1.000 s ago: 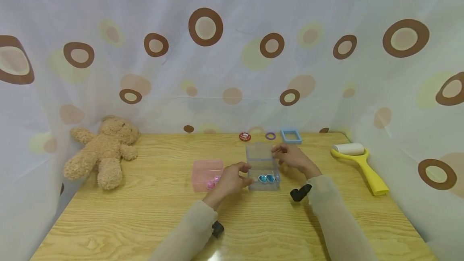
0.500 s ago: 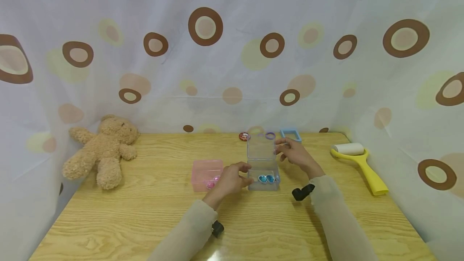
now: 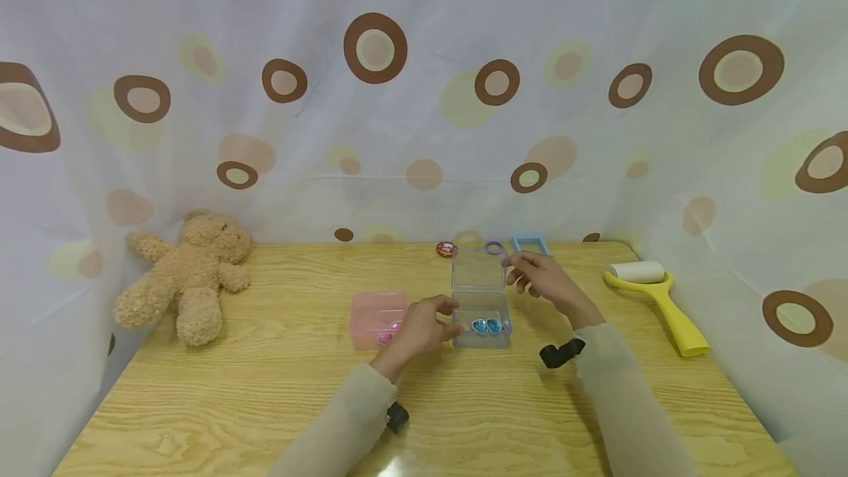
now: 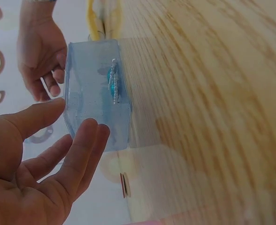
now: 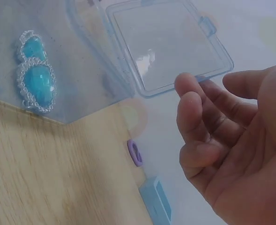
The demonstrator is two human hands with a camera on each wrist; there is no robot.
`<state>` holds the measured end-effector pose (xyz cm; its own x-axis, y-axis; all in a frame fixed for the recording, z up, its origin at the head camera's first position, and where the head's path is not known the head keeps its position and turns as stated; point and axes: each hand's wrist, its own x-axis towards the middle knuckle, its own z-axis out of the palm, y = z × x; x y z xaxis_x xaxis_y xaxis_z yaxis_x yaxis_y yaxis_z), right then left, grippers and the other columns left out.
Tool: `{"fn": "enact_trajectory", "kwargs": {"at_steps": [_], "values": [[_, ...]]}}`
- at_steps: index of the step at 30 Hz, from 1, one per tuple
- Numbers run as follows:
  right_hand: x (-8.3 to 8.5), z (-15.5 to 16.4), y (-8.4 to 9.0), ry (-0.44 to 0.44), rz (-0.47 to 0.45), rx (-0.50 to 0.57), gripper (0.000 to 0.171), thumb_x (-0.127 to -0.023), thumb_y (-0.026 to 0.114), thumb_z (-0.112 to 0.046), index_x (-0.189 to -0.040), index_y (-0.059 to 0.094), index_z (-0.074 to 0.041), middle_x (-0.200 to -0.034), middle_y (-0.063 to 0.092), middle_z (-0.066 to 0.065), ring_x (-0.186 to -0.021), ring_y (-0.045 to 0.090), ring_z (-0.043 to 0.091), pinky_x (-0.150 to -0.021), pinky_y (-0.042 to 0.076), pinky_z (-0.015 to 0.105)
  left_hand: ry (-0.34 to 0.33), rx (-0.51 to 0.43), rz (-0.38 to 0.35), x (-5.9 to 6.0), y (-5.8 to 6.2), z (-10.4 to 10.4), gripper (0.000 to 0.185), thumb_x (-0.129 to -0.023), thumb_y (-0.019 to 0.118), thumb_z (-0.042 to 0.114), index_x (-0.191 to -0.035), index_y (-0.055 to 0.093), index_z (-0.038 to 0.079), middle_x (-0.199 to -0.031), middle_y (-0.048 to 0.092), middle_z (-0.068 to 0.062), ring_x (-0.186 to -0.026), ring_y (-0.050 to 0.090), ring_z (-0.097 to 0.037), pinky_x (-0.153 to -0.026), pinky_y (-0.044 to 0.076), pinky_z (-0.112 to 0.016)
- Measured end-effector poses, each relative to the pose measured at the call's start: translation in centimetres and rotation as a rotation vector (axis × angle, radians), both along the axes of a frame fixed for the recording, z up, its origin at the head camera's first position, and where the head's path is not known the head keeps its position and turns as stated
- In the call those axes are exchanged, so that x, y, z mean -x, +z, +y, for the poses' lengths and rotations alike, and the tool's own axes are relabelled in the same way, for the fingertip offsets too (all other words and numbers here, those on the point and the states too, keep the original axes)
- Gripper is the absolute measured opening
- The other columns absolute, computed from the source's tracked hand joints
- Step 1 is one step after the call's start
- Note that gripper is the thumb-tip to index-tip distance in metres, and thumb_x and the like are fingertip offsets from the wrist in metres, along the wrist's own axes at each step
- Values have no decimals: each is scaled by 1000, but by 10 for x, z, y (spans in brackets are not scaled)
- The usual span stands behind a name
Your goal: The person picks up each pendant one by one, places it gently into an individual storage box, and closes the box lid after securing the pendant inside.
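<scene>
At centre frame of the head view, a clear blue-tinted box (image 3: 481, 319) stands on the wooden surface (image 3: 265, 389) with its hinged lid (image 3: 475, 269) raised upright. Two teardrop-shaped blue gems (image 3: 486, 325) lie side by side inside the box, near its front wall. The left hand (image 3: 424, 326) rests at the box's left side; in the left wrist view its fingers (image 4: 88, 145) are extended and lie against the box wall, so its grip is open and flat rather than curled round anything. The right hand (image 3: 539, 278) hovers just to the right of the raised lid; in the right wrist view its fingers (image 5: 198, 122) are loosely bent close to the lid's edge without clearly pinching it, so this grip is relaxed and holds nothing. Just left of the left hand lies a pink box (image 3: 378, 319) with a pink item inside. Toward the far edge of the surface, above the clear box in the frame, lie a red disc (image 3: 447, 249), a purple ring (image 3: 493, 247) and a light blue frame (image 3: 530, 244). At centre left sits a teddy bear (image 3: 188, 274). At centre right lies a yellow lint roller (image 3: 662, 297). Behind everything hangs a white curtain (image 3: 424, 94) with brown circles.
</scene>
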<state>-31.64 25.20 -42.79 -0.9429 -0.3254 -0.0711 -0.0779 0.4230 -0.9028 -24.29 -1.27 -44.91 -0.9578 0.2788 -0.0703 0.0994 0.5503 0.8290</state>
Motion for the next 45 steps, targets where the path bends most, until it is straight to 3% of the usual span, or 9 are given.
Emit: {"fn": "enact_trajectory", "kwargs": {"at_steps": [10, 20, 25, 32, 37, 45], "values": [[-10, 4, 4, 69, 3, -27, 50, -109, 38, -40, -123, 60, 3, -98, 68, 11, -74, 60, 17, -52, 38, 27, 5, -2, 2, 1, 0, -1, 42, -88, 77, 16, -126, 65, 4, -123, 67, -18, -101, 71, -30, -84, 60, -40], [-23, 8, 3, 174, -12, -134, 36, -104, 54, -35, -118, 64, -4, -103, 66, 18, -83, 62, 33, -50, 38, 26, 13, 4, 4, 1, -2, -1, 48, -87, 79, 16, -129, 62, 4, -121, 68, -17, -104, 70, -31, -85, 60, -41], [-23, 10, 0, 221, 7, -205, 27, -102, 59, -30, -119, 67, -11, -101, 67, 21, -82, 61, 42, -50, 39, 25, 33, -3, -20, 2, -2, -1, 61, -86, 80, 17, -140, 53, 5, -122, 69, -15, -107, 69, -30, -90, 58, -43], [-23, 11, -7, 318, 86, -264, 26, -100, 63, -20, -123, 65, -9, -102, 68, 11, -84, 64, 23, -75, 57, 38, 18, -13, -23, 2, -1, -2, 74, -83, 82, 14, -148, 46, 9, -125, 68, -17, -94, 74, -23, -84, 60, -37], [-25, 10, -8, 348, 151, -307, 29, -96, 67, -17, -123, 65, -5, -104, 68, 9, -93, 63, 16, -79, 55, 27, -4, 0, -17, 2, -1, -3, 73, -82, 83, 17, -146, 49, 10, -125, 68, -17, -97, 73, -25, -86, 60, -39], [-30, 4, -4, 334, 156, -329, 34, -93, 71, -17, -123, 63, -4, -105, 68, 13, -91, 65, 18, -76, 55, 28, 5, 0, -15, 2, 1, -3, 65, -87, 79, 23, -144, 51, 9, -123, 69, -16, -111, 67, -34, -94, 56, -47]]}}
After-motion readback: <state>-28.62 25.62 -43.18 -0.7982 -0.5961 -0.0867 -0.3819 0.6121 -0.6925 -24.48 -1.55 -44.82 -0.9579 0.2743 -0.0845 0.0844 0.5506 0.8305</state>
